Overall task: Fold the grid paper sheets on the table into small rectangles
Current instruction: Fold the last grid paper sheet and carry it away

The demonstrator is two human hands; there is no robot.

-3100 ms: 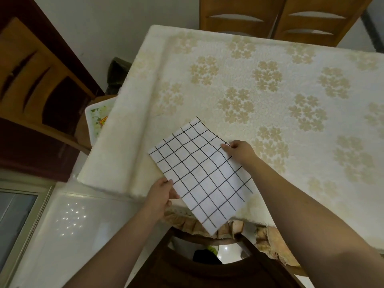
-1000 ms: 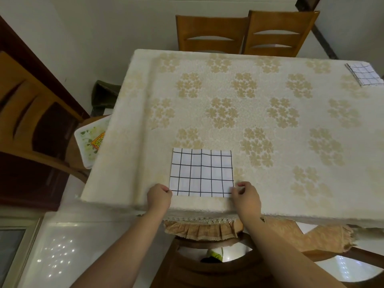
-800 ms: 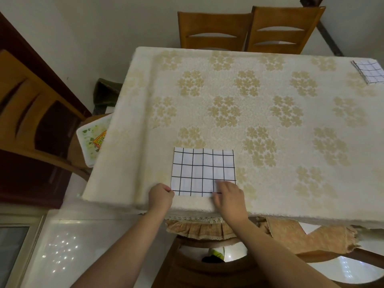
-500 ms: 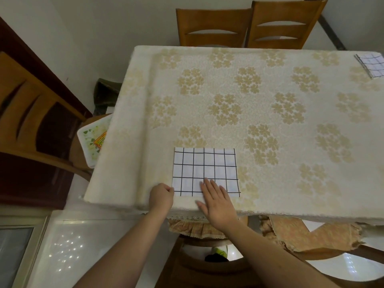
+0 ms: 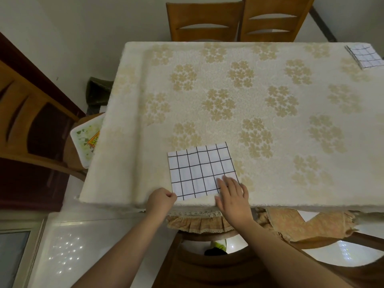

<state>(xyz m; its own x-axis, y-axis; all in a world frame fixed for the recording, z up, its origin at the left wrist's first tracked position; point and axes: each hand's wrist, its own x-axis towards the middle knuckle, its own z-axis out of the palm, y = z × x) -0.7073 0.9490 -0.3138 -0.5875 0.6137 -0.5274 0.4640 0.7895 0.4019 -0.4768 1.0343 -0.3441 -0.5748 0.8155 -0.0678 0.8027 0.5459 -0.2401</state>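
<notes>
A white grid paper sheet (image 5: 199, 169), folded into a rectangle, lies flat near the front edge of the table (image 5: 270, 104). My left hand (image 5: 161, 201) pinches the sheet's near left corner with curled fingers. My right hand (image 5: 233, 195) lies flat with straight fingers pressing on the near right corner along the front fold. A stack of folded grid paper (image 5: 365, 57) sits at the far right corner of the table.
The table has a cream cloth with gold flowers. Two wooden chairs (image 5: 239, 17) stand at the far side. A wooden chair (image 5: 31, 125) stands at the left with a white tray (image 5: 87, 140) on a seat beside the table. Another chair back (image 5: 207, 265) is right below me.
My right hand has slid right along the sheet's near edge, from the middle to the right corner, with fingers flat. The sheet has turned slightly. My left hand has kept its hold on the corner.
</notes>
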